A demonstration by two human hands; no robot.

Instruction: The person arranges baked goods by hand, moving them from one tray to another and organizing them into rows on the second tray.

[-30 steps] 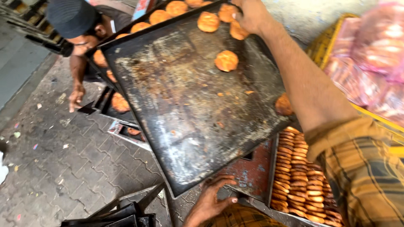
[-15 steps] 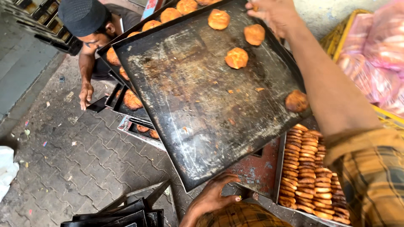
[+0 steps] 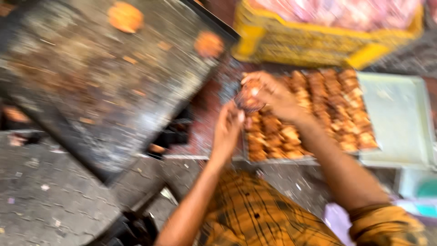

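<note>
The frame is blurred by motion. My right hand (image 3: 273, 93) and my left hand (image 3: 227, 127) meet over the near left end of a metal tray (image 3: 282, 160) packed with rows of brown cookies (image 3: 318, 114). Between the two hands sits a small stack of cookies (image 3: 248, 98); my right fingers curl over it and my left fingertips press against its side. To the left lies a large dark baking sheet (image 3: 104, 86), tilted, with two loose round cookies (image 3: 125, 16) near its far edge.
A yellow crate (image 3: 318, 41) holding pink packets stands behind the cookie tray. A pale flat tray (image 3: 396, 118) lies to the right. Grey paved ground (image 3: 50, 200) and dark stacked trays (image 3: 132, 228) are at the lower left.
The view has swung right and down. My right hand left the sheet's far end and my left hand its near edge; both now meet at the cookie tray. The crouching person is out of view.
</note>
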